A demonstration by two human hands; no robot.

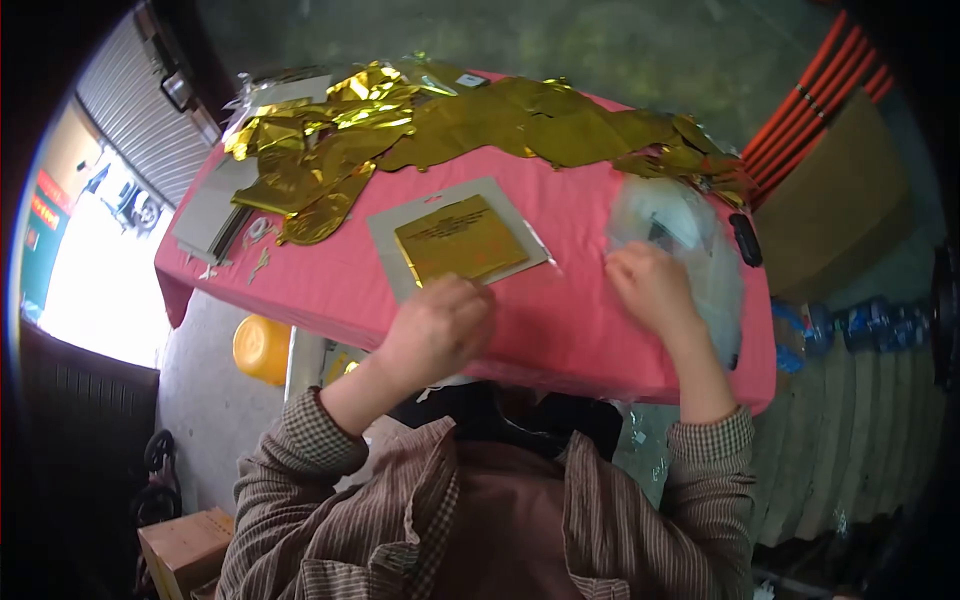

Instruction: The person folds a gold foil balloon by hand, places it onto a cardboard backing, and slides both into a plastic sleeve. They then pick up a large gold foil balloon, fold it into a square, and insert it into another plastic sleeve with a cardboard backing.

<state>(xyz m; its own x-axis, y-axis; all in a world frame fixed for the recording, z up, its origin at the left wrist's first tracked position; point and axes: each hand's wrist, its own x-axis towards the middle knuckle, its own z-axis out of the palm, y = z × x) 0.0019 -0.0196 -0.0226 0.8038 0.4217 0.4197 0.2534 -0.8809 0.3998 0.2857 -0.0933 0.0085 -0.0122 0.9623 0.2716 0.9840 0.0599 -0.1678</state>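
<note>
Resting on a table covered with a pink cloth (560, 320), both hands work at the near edge. The left hand (440, 325) is loosely curled, knuckles up, touching the near corner of a flat clear packet holding a folded gold foil sheet on a grey card (460, 240); whether the fingers pinch that corner cannot be told. The right hand (652, 285) lies with fingers bent on a crumpled clear plastic bag (690, 240); a firm grasp is not visible.

Progress, as a judgement: the packet appears sealed and its foil is folded flat, so this piece is not yet unpacked. A heap of loose, crinkled gold foil balloons (480, 125) across the far side suggests earlier pieces are already out. A stack of grey cards (205, 215) sits at the far left corner.

Edges and room: the packet lies near the front edge, just beside the left hand. Bare cloth between the two hands gives working space. A black oblong object (746, 240) lies near the right edge, just beyond the bag. The foil heap reaches the far right corner.
</note>
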